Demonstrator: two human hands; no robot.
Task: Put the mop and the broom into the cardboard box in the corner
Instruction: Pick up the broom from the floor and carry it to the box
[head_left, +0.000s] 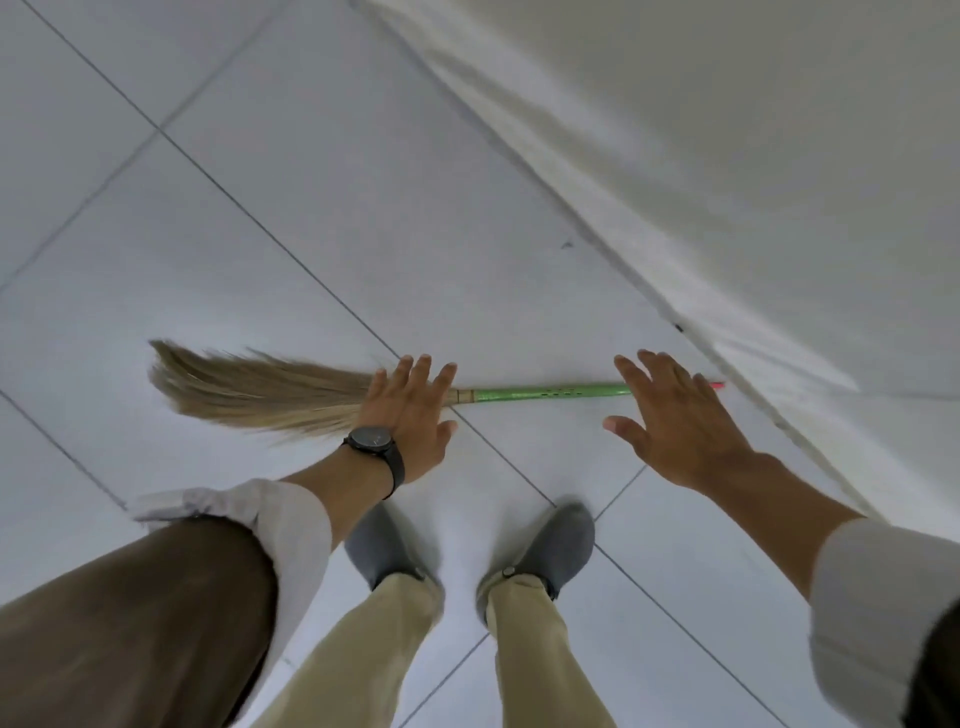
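Note:
A broom (540, 393) lies flat on the tiled floor, straw head to the left, green handle with a pink tip to the right near the wall. My left hand (413, 415), with a dark watch on the wrist, hovers with fingers spread over the spot where the straw meets the handle. My right hand (670, 421) is spread open above the handle's right end. Neither hand grips the broom. No mop or cardboard box is in view.
A white wall (753, 156) runs diagonally along the right, its base close to the broom's tip. My feet in grey shoes (556, 540) stand just behind the broom. Pale floor tiles (260, 182) stretch to the left and ahead.

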